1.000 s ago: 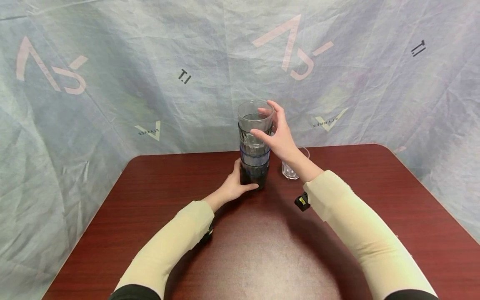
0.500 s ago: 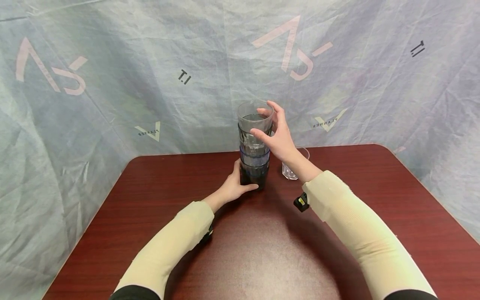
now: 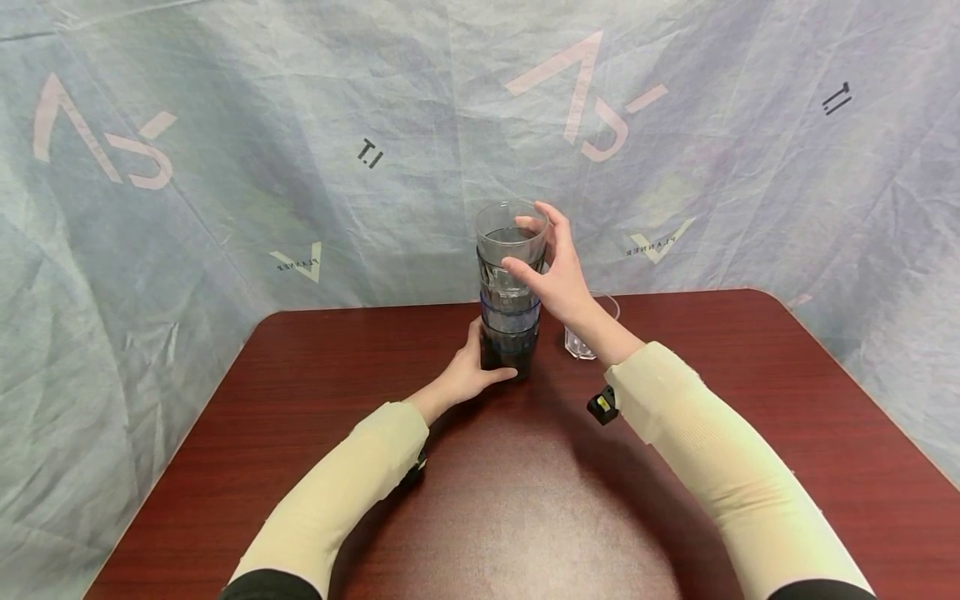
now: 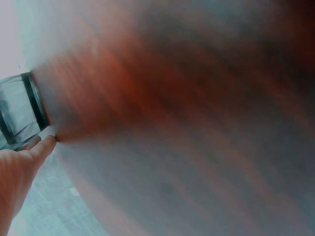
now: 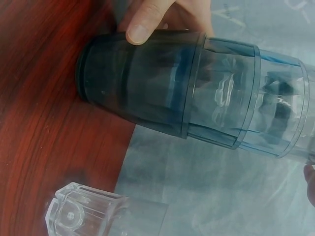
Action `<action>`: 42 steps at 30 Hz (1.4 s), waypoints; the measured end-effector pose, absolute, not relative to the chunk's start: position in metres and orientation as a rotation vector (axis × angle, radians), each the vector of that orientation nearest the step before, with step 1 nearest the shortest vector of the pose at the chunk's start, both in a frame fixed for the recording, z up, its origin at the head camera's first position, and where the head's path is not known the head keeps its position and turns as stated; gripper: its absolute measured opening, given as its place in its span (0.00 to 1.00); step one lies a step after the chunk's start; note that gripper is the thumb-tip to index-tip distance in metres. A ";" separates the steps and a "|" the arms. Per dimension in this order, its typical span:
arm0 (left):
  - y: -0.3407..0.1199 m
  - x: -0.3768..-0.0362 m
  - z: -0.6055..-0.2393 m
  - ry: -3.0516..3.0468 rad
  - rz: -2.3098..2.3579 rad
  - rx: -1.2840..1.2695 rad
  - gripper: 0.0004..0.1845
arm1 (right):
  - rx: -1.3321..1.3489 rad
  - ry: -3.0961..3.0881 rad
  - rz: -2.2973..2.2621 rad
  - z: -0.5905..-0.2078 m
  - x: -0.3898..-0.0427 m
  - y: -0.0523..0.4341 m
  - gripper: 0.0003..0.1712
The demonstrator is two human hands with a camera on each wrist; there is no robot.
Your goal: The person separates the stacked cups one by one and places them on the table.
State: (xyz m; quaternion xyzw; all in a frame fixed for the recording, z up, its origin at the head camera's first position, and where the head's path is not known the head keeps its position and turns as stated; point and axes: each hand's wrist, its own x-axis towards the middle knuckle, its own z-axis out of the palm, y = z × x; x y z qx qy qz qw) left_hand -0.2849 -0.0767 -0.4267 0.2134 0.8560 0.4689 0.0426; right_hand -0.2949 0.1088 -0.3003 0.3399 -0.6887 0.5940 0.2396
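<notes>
Between our hands, we are steadying the cup stack (image 3: 509, 292): left hand (image 3: 467, 372) gripping its base, right hand (image 3: 557, 275) clasping the top cup (image 3: 512, 233), probably needing a straight upward pull next.

Cream ribbed sleeves (image 3: 720, 467) over black cuffs, small black-yellow wrist device (image 3: 602, 404).

Left hand (image 3: 467, 373) low, right hand (image 3: 558, 279) higher, fingers curled.
</notes>
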 end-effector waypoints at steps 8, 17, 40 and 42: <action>-0.077 -0.286 -0.427 2.621 1.426 0.649 0.55 | 0.952 -1.873 1.628 -0.293 -0.286 0.107 0.44; -0.077 -0.286 -0.428 2.632 1.434 0.680 0.54 | 0.914 -1.916 1.580 -0.274 -0.263 0.101 0.42; -0.077 -0.286 -0.429 2.625 1.453 0.699 0.54 | 0.913 -1.702 1.616 -0.278 -0.282 0.101 0.45; -0.077 -0.286 -0.429 2.632 1.451 0.698 0.54 | 0.919 -1.635 1.650 -0.277 -0.286 0.101 0.46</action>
